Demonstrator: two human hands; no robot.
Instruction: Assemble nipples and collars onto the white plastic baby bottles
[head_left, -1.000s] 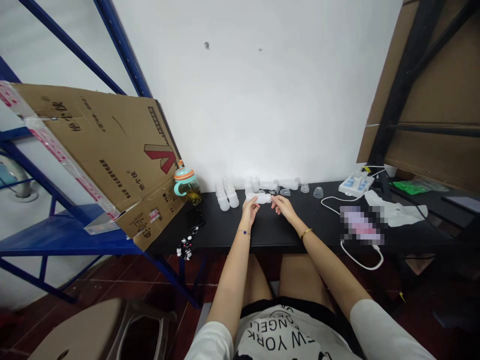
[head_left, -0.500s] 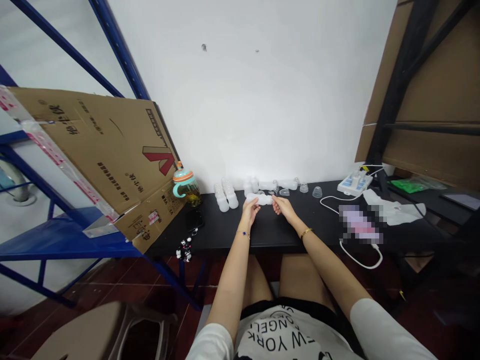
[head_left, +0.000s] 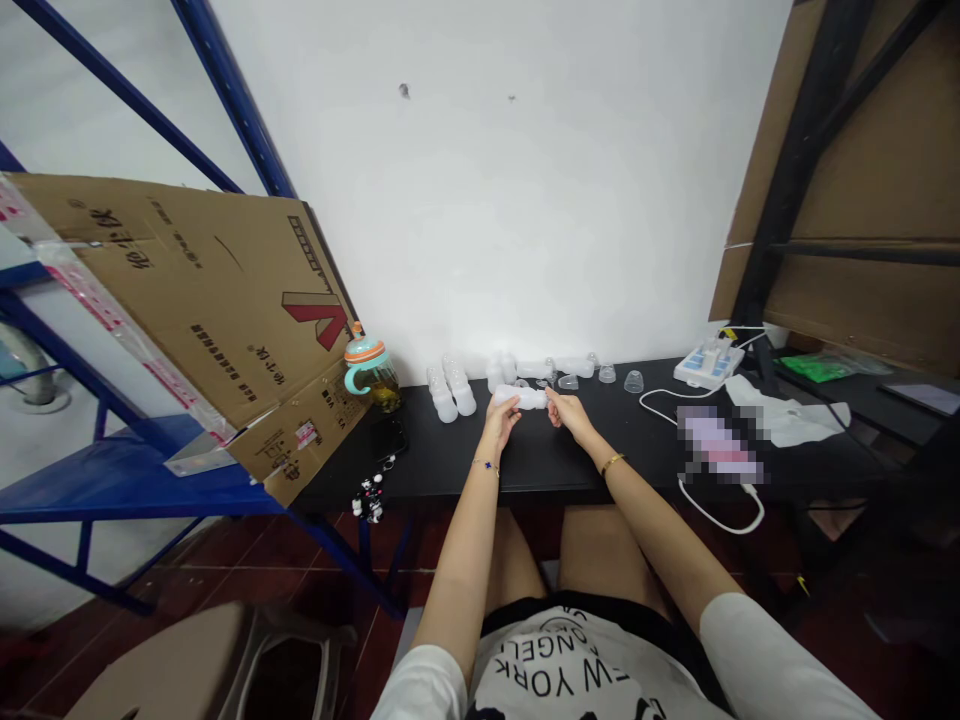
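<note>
A translucent white bottle-shaped piece lies level between my two hands, above the black table. My left hand is wrapped round its left end. The fingers of my right hand pinch its right end. Behind my hands, more translucent white pieces lie near the wall. Two similar white bottle-shaped pieces lie side by side to the left. Small clear domed caps stand to the right.
A jug with a turquoise handle and a dark phone with a charm are on the left, beside a large cardboard sheet. On the right are a power strip, a white cable, a blurred-out phone and white cloth-like material.
Both hands keep their hold on the white piece and have barely moved. The whole view has shifted very slightly.
</note>
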